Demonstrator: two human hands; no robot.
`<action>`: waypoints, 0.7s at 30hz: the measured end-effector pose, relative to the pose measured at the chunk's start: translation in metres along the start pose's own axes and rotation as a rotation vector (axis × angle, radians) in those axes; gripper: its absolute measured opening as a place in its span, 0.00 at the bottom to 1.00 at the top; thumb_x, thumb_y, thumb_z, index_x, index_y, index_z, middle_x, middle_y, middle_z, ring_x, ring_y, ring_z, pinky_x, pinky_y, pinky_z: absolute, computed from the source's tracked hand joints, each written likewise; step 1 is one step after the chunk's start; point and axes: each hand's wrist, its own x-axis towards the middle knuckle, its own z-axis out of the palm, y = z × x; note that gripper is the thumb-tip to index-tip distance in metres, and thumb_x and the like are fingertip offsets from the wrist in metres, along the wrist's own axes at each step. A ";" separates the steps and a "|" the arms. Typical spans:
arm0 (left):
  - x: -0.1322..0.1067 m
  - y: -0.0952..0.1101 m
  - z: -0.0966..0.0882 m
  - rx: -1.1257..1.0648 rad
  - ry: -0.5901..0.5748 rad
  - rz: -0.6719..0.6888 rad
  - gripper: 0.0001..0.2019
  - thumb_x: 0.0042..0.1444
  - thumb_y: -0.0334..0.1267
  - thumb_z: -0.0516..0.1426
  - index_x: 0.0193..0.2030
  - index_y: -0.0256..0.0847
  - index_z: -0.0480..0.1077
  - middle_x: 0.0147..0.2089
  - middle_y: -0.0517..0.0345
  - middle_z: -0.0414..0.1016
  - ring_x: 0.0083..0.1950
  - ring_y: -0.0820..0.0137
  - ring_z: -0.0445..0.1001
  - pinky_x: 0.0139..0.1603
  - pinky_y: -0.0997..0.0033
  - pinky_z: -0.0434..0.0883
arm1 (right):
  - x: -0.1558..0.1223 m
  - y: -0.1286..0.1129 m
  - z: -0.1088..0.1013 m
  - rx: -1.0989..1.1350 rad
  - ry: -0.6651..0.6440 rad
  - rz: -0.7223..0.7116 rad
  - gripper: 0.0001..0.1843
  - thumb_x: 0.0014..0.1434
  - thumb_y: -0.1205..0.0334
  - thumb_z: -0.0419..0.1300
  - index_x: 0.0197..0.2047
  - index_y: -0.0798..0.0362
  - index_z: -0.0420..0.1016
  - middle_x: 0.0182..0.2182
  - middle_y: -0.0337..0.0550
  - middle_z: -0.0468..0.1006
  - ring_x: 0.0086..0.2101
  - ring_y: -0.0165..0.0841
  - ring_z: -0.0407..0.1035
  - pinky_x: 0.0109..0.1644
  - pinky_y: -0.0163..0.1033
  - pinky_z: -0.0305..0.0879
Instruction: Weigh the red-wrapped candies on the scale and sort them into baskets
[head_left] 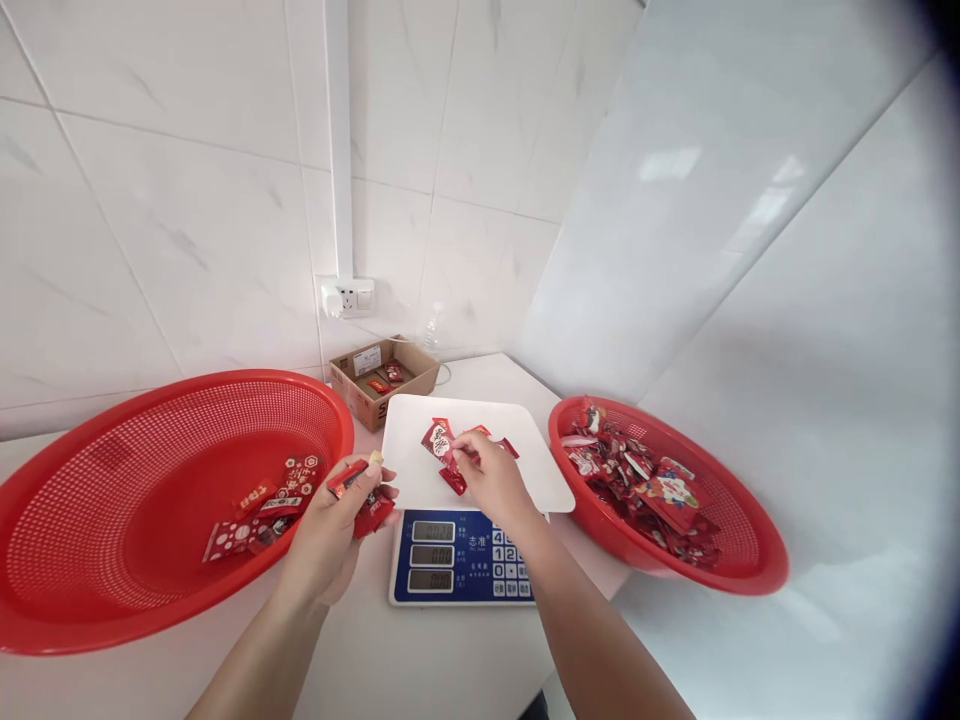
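Note:
My left hand (337,520) is closed round a few small red snack packets (373,514), in front of the scale's left edge. Over the white pan of the digital scale (544,470), my right hand (487,475) pinches a red and white snack packet (437,440) by its edge. More red packets (453,481) lie on the pan beneath and behind my right fingers, partly hidden. The scale's blue panel (476,580) faces me; its digits are too faint to read surely, and my right wrist covers some keys.
At left stands a large red plastic basket (112,625) with several packets (262,510) inside. Another red basket (776,570) at right holds a heap of packets (637,480). Behind the scale are a cardboard box (360,395) with packets and a clear bottle (433,330) near the wall socket (349,297).

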 end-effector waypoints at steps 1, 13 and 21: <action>0.000 0.001 0.000 0.003 -0.003 0.003 0.15 0.47 0.48 0.64 0.34 0.40 0.70 0.36 0.58 0.70 0.35 0.73 0.68 0.28 0.76 0.73 | 0.006 0.002 0.003 -0.064 -0.028 -0.025 0.07 0.59 0.66 0.52 0.36 0.50 0.71 0.36 0.42 0.78 0.38 0.36 0.70 0.43 0.41 0.64; -0.001 -0.003 -0.002 0.216 -0.134 -0.023 0.16 0.48 0.49 0.63 0.37 0.40 0.70 0.31 0.60 0.69 0.33 0.71 0.69 0.31 0.72 0.73 | -0.015 -0.025 0.007 0.096 -0.059 -0.179 0.13 0.62 0.59 0.54 0.49 0.52 0.73 0.44 0.47 0.77 0.44 0.36 0.69 0.50 0.42 0.65; -0.004 -0.011 0.004 0.344 -0.210 -0.013 0.14 0.45 0.43 0.65 0.34 0.41 0.68 0.29 0.64 0.68 0.30 0.74 0.66 0.27 0.75 0.71 | -0.032 -0.040 0.000 0.254 -0.206 -0.121 0.08 0.59 0.61 0.57 0.41 0.49 0.76 0.36 0.40 0.79 0.36 0.32 0.72 0.41 0.37 0.67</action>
